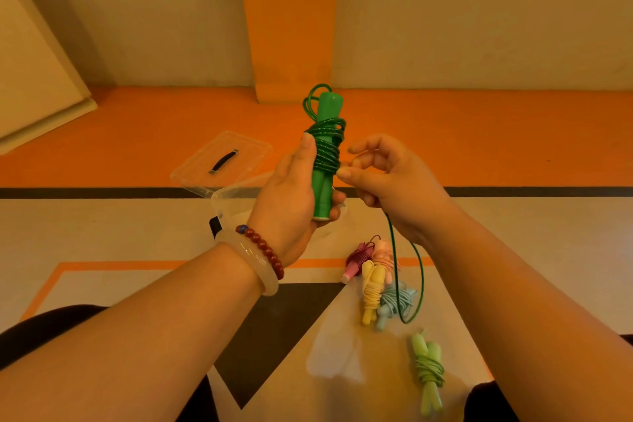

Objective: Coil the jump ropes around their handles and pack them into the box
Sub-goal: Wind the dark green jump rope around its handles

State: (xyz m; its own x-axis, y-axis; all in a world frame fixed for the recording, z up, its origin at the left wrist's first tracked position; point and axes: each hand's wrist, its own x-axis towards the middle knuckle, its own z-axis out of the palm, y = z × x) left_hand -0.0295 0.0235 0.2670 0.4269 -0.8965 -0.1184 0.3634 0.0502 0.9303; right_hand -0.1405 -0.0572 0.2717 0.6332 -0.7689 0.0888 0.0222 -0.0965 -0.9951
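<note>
My left hand point(291, 195) grips a pair of dark green jump-rope handles point(324, 161) held upright, with green rope wound round their middle. My right hand point(387, 181) sits just right of the handles and pinches the loose green rope point(419, 271), which hangs down in a loop to the floor. A clear plastic box point(233, 202) stands on the floor behind my left hand, mostly hidden by it. Coiled ropes lie on the floor at the right: a pink one point(358, 259), a yellow one point(371, 288), a light blue one point(394, 301) and a light green one point(427, 370).
The box's clear lid point(222, 161) with a black handle lies flat on the orange floor behind the box. An orange pillar point(291, 20) and beige walls stand at the back. My dark-clothed knees show at the bottom corners.
</note>
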